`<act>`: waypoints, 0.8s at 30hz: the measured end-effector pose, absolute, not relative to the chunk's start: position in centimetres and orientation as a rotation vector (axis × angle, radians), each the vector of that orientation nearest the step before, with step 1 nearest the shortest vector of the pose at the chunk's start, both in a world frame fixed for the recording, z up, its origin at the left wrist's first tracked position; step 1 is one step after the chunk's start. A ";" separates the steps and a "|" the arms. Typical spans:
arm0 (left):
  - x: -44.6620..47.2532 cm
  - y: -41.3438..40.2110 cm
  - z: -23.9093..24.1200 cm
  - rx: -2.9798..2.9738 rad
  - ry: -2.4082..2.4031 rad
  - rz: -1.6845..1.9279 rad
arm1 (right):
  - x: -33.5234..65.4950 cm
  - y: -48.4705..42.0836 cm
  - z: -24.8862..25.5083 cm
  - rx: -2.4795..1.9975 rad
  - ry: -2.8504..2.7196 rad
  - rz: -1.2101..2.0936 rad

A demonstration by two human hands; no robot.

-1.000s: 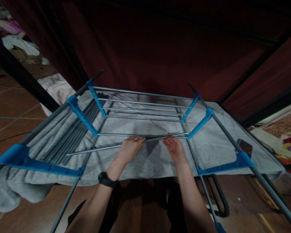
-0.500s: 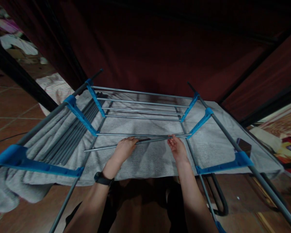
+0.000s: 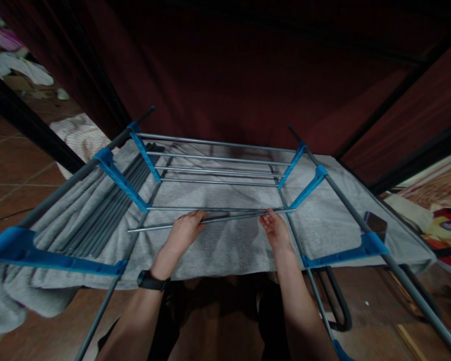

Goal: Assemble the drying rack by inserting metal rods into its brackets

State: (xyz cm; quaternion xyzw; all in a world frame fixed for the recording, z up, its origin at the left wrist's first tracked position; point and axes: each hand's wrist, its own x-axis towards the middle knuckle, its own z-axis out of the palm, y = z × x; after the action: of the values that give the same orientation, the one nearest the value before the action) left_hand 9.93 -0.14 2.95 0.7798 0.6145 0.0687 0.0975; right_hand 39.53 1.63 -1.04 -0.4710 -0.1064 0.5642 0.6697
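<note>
My left hand (image 3: 188,228) is closed around a loose grey metal tube (image 3: 227,218), left of its middle. My right hand (image 3: 275,225) pinches the same tube toward its right end, which meets a blue plastic bracket (image 3: 306,191) on the frame's right side. The tube's left end sticks out free, below the left blue bracket (image 3: 126,184). Just behind it a fixed crossbar (image 3: 195,208) spans the two brackets. More crossbars (image 3: 218,159) join the far pair of brackets. Whether the tube's right tip sits in a socket I cannot tell.
A grey blanket (image 3: 225,255) lies under the frame. Several spare tubes (image 3: 108,205) lie together on it at the left. A small dark box (image 3: 375,225) sits at the right, and a dark red curtain (image 3: 225,75) hangs behind.
My left hand has slid a little to the left along the tube. My right hand keeps its pinch in nearly the same place. The view has shifted slightly.
</note>
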 end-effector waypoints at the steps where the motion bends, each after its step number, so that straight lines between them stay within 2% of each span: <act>1: 9.9 -0.2 3.0 2.307 1.827 0.216 | 39.5 1.7 -1.0 -1.068 -0.233 1.270; 15: 9.0 0.1 2.4 2.357 1.783 0.240 | 40.0 1.9 -1.4 -1.053 -0.229 1.290; 24: 8.7 0.5 1.9 2.265 1.660 0.440 | 40.0 1.9 -1.4 -1.078 -0.222 1.260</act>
State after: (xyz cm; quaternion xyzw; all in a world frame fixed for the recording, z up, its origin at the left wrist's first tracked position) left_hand 8.68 0.52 1.87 0.7880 0.5774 0.1529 0.1490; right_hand 40.00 1.90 -1.39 -0.4784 -0.0985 0.5591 0.6700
